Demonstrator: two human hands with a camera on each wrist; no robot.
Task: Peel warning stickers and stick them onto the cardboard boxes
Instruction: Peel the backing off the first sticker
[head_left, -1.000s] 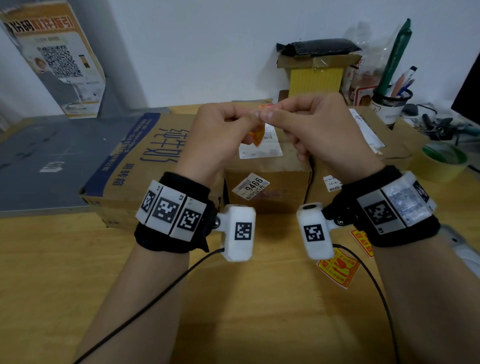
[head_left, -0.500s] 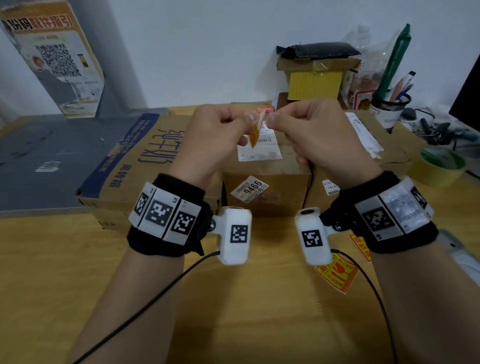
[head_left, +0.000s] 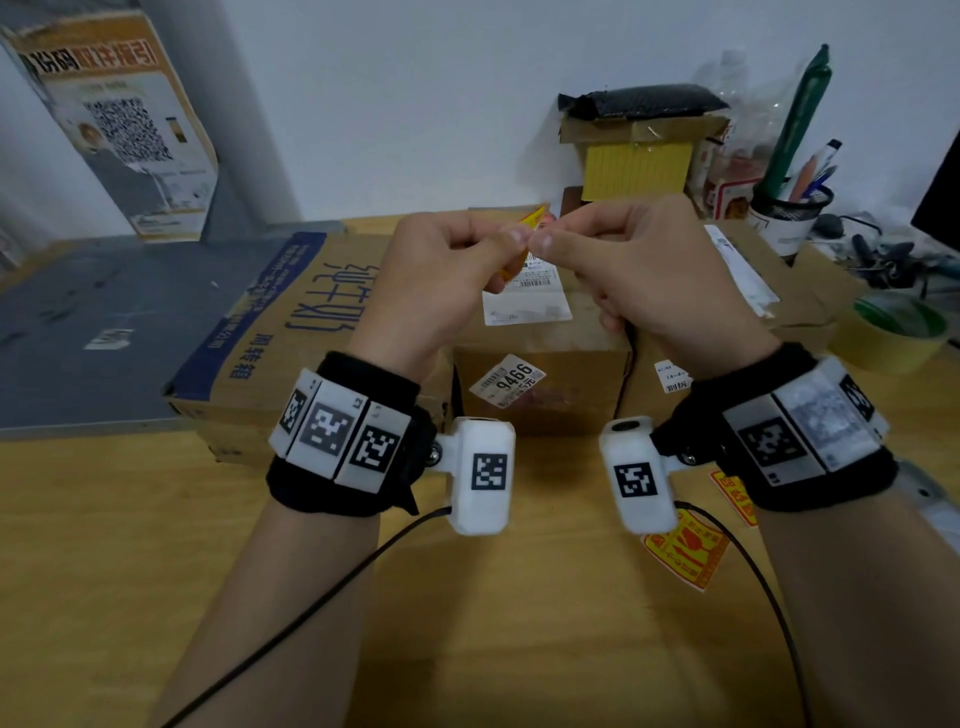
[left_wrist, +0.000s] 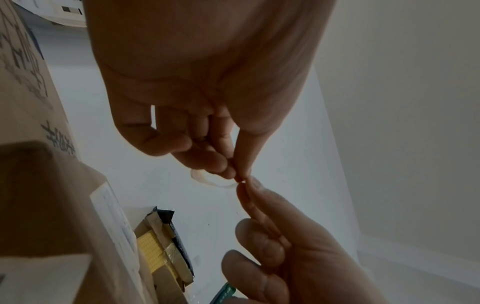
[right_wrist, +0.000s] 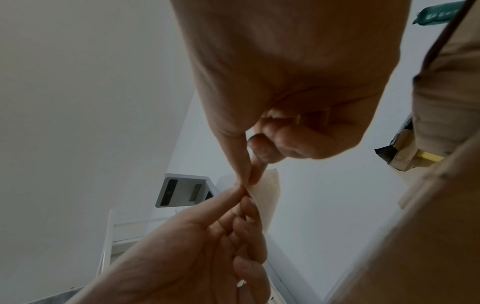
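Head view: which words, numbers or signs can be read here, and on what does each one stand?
"9466": white label on the front of the middle cardboard box.
"周转箱": blue edge of the large left box, seen rotated.
Large stylised characters on that box's top: not surely readable.
Poster headline and QR code: blurred.
Shipping label, small right label, yellow warning stickers on the table: too small to read.

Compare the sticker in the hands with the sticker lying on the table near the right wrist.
The held sticker is up in the air, pinched by the left hand and right hand; the table sticker lies untouched. The held one is bent and mostly hidden; the table one lies flat, with its red print showing. Both are yellow-orange.
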